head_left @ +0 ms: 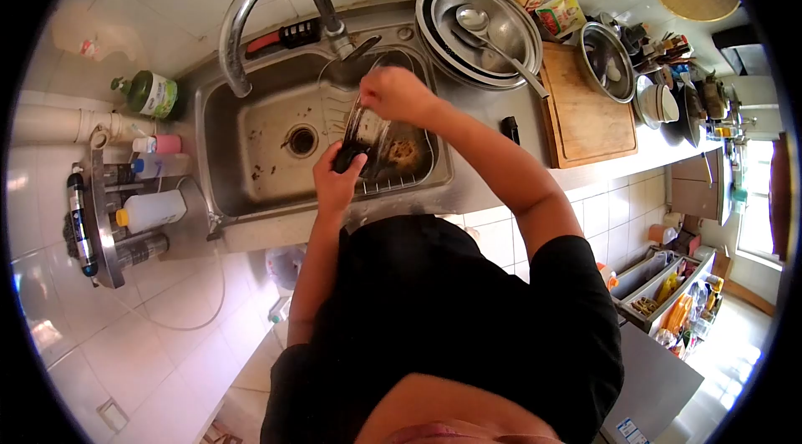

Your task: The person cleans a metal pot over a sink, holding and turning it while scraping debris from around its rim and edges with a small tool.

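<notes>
Black shirt (451, 302) fills the foreground; past it a stained dish (366, 128) is held tilted over the sink (259, 118), its dark lower edge pinched between left hand (334, 181) thumb and fingers. The right hand (391, 93) is curled into a fist at the upper rim, anything inside it hidden. Scrubbing or scraping seems in hand; the next stroke likely calls for a firm left grip
</notes>
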`<state>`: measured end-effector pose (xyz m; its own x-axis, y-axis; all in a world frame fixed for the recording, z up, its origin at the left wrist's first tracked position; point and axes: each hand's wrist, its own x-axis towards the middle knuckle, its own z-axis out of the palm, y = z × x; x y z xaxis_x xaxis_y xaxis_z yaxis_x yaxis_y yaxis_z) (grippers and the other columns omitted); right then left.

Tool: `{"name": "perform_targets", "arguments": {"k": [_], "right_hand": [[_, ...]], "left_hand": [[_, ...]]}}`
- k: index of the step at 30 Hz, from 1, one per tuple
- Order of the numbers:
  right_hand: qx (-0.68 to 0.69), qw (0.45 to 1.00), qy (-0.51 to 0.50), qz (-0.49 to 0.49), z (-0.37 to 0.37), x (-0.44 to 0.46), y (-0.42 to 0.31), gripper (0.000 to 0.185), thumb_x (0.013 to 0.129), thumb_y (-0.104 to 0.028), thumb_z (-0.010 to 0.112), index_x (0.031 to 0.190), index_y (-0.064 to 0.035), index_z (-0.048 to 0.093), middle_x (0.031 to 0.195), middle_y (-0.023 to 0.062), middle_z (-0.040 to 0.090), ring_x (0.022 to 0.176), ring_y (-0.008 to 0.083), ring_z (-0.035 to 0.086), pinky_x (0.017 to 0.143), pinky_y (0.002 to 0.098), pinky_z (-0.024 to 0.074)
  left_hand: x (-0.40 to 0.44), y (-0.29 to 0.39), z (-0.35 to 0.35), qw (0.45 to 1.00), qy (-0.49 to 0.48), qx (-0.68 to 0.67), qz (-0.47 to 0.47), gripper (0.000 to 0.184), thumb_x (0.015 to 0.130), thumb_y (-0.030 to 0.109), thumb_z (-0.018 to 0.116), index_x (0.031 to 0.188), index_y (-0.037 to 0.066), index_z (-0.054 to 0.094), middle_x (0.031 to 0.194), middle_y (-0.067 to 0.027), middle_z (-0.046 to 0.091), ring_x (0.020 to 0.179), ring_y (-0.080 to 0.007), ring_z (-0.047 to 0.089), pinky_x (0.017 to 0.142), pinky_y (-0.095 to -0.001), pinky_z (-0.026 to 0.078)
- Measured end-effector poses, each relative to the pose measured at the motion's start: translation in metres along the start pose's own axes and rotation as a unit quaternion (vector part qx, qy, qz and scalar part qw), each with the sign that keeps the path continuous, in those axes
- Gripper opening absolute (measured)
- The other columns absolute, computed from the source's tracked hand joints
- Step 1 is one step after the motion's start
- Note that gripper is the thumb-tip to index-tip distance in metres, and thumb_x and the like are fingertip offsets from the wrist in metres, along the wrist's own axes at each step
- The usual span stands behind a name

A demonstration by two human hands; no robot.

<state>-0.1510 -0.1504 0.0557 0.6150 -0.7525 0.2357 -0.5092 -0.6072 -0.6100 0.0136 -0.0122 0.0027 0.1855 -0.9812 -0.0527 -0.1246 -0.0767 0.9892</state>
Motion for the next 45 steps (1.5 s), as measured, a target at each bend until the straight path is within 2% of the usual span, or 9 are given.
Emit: {"name": "perform_targets", "arguments": {"k": [5, 9, 13, 17, 21, 26, 30, 34, 45], "right_hand": [[0.005, 0.999, -0.027, -0.033, 0.013, -0.005, -0.001, 0.011, 0.072, -0.015, 0.064, 0.072, -0.0048, 0.06, 0.073, 0.0127, 0.06, 0.073, 0.0325, 0.059, 0.065, 0.0414, 0.0465], [0.007, 0.999, -0.006, 0.047, -0.005, 0.001, 0.002, 0.009, 0.073, -0.016, 0.061, 0.072, -0.0068, 0.062, 0.073, 0.0131, 0.061, 0.075, 0.033, 0.061, 0.067, 0.0426, 0.0482], [0.021, 1.0, -0.009, -0.011, 0.013, -0.006, -0.003, 0.009, 0.072, -0.014, 0.062, 0.07, -0.006, 0.06, 0.071, 0.0122, 0.06, 0.073, 0.0331, 0.059, 0.065, 0.0417, 0.0467], [0.016, 0.999, 0.0, 0.04, -0.002, 0.0, -0.002, 0.008, 0.071, -0.014, 0.062, 0.07, -0.0063, 0.06, 0.071, 0.012, 0.06, 0.073, 0.0323, 0.059, 0.066, 0.0411, 0.047], [0.006, 0.999, 0.0, -0.04, 0.023, -0.009, -0.008, 0.009, 0.072, -0.015, 0.063, 0.07, -0.0067, 0.061, 0.071, 0.0115, 0.06, 0.073, 0.0318, 0.06, 0.065, 0.0408, 0.0474], [0.0, 1.0, 0.022, 0.016, 0.011, -0.002, 0.003, 0.006, 0.072, -0.012, 0.062, 0.07, -0.0063, 0.06, 0.072, 0.0114, 0.06, 0.073, 0.0317, 0.06, 0.065, 0.0409, 0.0479], [-0.044, 0.996, 0.006, -0.077, 0.032, -0.012, -0.014, 0.008, 0.073, -0.013, 0.061, 0.07, -0.0061, 0.058, 0.073, 0.0118, 0.059, 0.073, 0.0321, 0.06, 0.066, 0.0418, 0.0477], [-0.053, 0.996, 0.07, -0.025, 0.012, -0.007, -0.009, 0.004, 0.066, -0.01, 0.062, 0.068, -0.0066, 0.061, 0.078, 0.0121, 0.062, 0.075, 0.031, 0.061, 0.066, 0.0407, 0.0495], [-0.046, 0.997, 0.038, -0.057, 0.02, -0.013, -0.008, 0.011, 0.072, -0.015, 0.063, 0.07, -0.0058, 0.057, 0.074, 0.0119, 0.058, 0.075, 0.033, 0.058, 0.065, 0.0426, 0.047]], "left_hand": [[0.002, -0.008, 0.005, 1.0, 0.013, -0.019, 0.007, 0.028, 0.075, 0.009, 0.074, 0.096, -0.004, 0.06, 0.08, -0.0014, 0.061, 0.072, -0.0075, 0.053, 0.066, -0.0218, 0.045], [-0.001, 0.004, 0.002, 1.0, -0.004, -0.027, -0.001, 0.027, 0.075, 0.008, 0.073, 0.096, -0.003, 0.06, 0.081, -0.0011, 0.061, 0.073, -0.0072, 0.053, 0.067, -0.0215, 0.045], [0.001, 0.01, 0.003, 1.0, -0.016, -0.022, -0.01, 0.024, 0.076, 0.007, 0.072, 0.096, -0.002, 0.061, 0.082, -0.0007, 0.06, 0.073, -0.0069, 0.052, 0.067, -0.0216, 0.045], [0.0, -0.003, 0.002, 0.999, -0.009, -0.031, -0.01, 0.024, 0.077, 0.007, 0.071, 0.096, -0.002, 0.061, 0.082, -0.0008, 0.06, 0.073, -0.007, 0.053, 0.067, -0.0223, 0.045], [0.0, 0.007, 0.004, 1.0, -0.011, -0.015, -0.02, 0.024, 0.077, 0.008, 0.072, 0.096, -0.002, 0.061, 0.081, -0.0005, 0.06, 0.072, -0.007, 0.052, 0.065, -0.0228, 0.044], [0.002, 0.001, 0.003, 1.0, -0.005, -0.021, 0.0, 0.025, 0.076, 0.009, 0.072, 0.096, -0.002, 0.061, 0.081, -0.0003, 0.059, 0.071, -0.0073, 0.052, 0.064, -0.0225, 0.044], [0.003, 0.002, 0.004, 0.999, -0.004, -0.032, -0.006, 0.025, 0.076, 0.009, 0.073, 0.095, -0.002, 0.061, 0.079, 0.0, 0.059, 0.07, -0.0074, 0.051, 0.064, -0.022, 0.043], [0.001, 0.008, 0.004, 0.999, -0.002, -0.038, -0.003, 0.024, 0.076, 0.008, 0.072, 0.095, -0.002, 0.061, 0.078, 0.0006, 0.059, 0.069, -0.0069, 0.05, 0.064, -0.0213, 0.043], [0.0, 0.013, 0.005, 1.0, -0.007, -0.018, -0.019, 0.022, 0.077, 0.007, 0.072, 0.094, -0.001, 0.061, 0.077, 0.0017, 0.057, 0.068, -0.0061, 0.049, 0.061, -0.0204, 0.041]]}}
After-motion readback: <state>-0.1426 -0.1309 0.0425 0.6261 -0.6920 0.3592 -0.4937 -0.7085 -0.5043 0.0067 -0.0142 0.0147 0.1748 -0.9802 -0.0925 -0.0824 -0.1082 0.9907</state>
